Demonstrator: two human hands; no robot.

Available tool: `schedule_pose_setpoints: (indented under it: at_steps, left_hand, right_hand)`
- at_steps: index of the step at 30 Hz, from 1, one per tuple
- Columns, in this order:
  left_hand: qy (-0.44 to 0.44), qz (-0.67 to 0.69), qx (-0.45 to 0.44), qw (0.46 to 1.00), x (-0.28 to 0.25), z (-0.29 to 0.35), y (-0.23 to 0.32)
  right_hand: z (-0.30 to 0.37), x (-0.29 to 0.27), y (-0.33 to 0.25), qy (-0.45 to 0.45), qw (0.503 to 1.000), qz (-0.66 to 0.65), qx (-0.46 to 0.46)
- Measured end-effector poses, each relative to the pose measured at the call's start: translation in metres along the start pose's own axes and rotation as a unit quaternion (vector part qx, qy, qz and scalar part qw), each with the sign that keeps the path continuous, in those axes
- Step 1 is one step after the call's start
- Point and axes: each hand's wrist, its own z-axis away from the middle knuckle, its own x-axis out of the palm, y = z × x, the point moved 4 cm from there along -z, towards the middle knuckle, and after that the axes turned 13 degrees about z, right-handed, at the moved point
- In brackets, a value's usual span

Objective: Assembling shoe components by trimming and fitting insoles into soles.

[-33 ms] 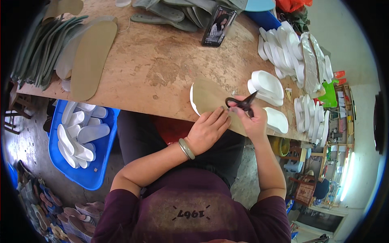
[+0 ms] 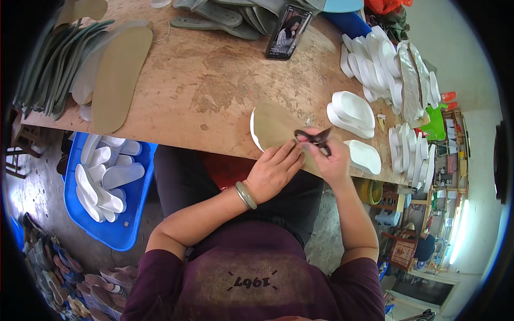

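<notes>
A tan insole-shaped sheet (image 2: 273,124) lies over a white sole (image 2: 252,131), whose rim shows at the left; both sit at the table's front edge. The fingers of my left hand (image 2: 276,170) are closed together over the sheet's near side, its thumb hidden. Beside it, my right hand (image 2: 333,160) is closed around black scissors (image 2: 313,137), with a loop toward my left fingertips and the pointed end up to the right. Its fingertips touch or nearly touch the sheet close to my left fingertips.
White soles (image 2: 353,112) lie right of my hands, with stacked white soles (image 2: 375,59) behind. A phone (image 2: 289,33) leans near grey soles (image 2: 219,18). Grey sheets (image 2: 59,69) and a large tan sheet (image 2: 123,80) are left. A blue tub (image 2: 115,239) holds white soles below the table.
My right hand and the scissors have shifted slightly left, and the scissors' pointed end has dipped a little. My left hand stays on the sheet.
</notes>
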Motion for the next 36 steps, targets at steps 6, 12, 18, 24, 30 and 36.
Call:
schedule_pose_setpoints:
  at_steps: [6, 12, 18, 24, 30, 36]
  left_hand:
    - [-0.009, 0.014, 0.016, 1.000, 0.017, 0.012, -0.017]
    - [-0.015, -0.044, 0.071, 0.996, 0.009, 0.008, -0.012]
    - [0.043, -0.032, 0.076, 0.996, 0.011, 0.007, -0.015]
    - [0.035, -0.048, 0.052, 0.997, 0.006, 0.000, -0.013]
    - [0.010, -0.022, 0.058, 0.998, 0.017, 0.015, -0.017]
    - [0.033, -0.037, 0.076, 0.996, 0.008, 0.006, -0.012]
  right_hand:
    - [-0.009, 0.023, -0.001, -0.074, 0.993, 0.062, -0.074]
    - [-0.020, 0.030, -0.003, -0.034, 0.960, 0.125, -0.247]
    - [-0.034, 0.033, 0.000, 0.036, 0.971, 0.152, -0.183]
    - [-0.039, 0.007, 0.050, 0.135, 0.945, -0.228, 0.193]
    - [-0.030, 0.023, -0.005, -0.022, 0.964, 0.096, -0.248]
    - [-0.047, 0.042, 0.003, -0.028, 0.943, 0.132, -0.305]
